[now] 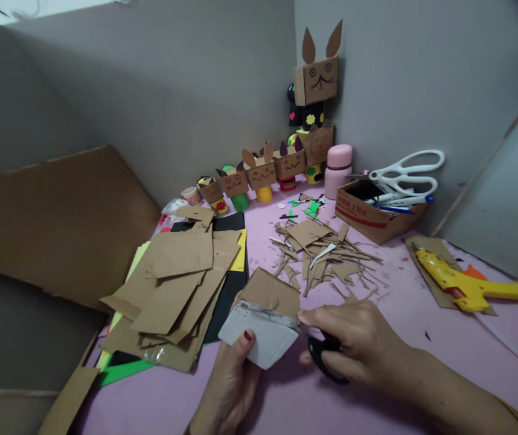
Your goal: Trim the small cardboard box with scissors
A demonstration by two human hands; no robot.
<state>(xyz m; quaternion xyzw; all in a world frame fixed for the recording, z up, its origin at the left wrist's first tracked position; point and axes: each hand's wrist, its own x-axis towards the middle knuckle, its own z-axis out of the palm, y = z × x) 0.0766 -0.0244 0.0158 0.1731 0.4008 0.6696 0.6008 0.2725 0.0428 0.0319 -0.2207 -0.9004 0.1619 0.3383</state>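
My left hand [239, 367] grips a piece of cardboard [261, 335], thumb on its pale printed face and fingers behind it. Its upper part shows plain brown. In my right hand [358, 338] is a pair of scissors [320, 355] with black handles, fingers through the loops. The metal blades lie across the cardboard, between the pale part and the brown part. Just beyond the cardboard lies a heap of cardboard scraps [317, 248] on the pink table [404, 386].
Flat cardboard sheets [182, 254] are stacked at left over coloured paper. A yellow glue gun [471, 284] lies at right. Behind it stands a box [367, 217] with pens and white-handled scissors [408, 172]. Several cardboard animal figures [261, 172] and a pink flask [338, 169] line the back.
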